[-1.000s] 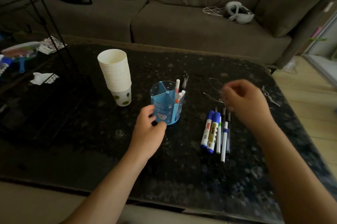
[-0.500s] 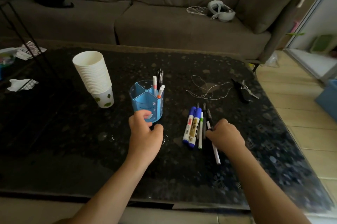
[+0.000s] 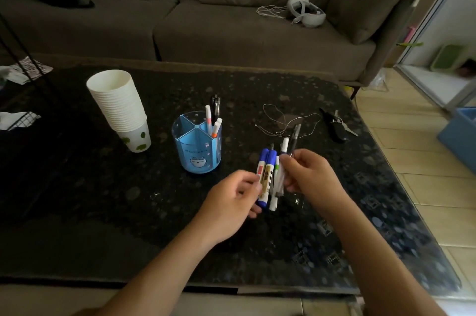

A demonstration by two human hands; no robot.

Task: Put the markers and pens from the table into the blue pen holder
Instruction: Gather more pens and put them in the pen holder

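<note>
The blue pen holder (image 3: 197, 151) stands on the dark table (image 3: 128, 199), with several pens upright in its right compartment. My right hand (image 3: 311, 176) is closed around a white pen (image 3: 285, 145) and a black pen (image 3: 295, 135), whose tips stick up above my fingers. Just left of it lie two blue markers (image 3: 266, 176) side by side, with a thin white-and-green pen (image 3: 275, 187) against them. My left hand (image 3: 229, 199) curls around the lower part of the markers, thumb on the red-labelled one. Both hands are right of the holder and nearer to me.
A tall stack of white paper cups (image 3: 119, 109) stands left of the holder. A loop of string (image 3: 286, 120) and a dark key-like tool (image 3: 334, 125) lie at the table's right. A sofa with a white headset (image 3: 306, 11) is behind. A blue box (image 3: 461, 132) sits on the floor.
My left hand let go of the holder and moved right to the blue markers. My right hand picked two pens off the table and raised them.
</note>
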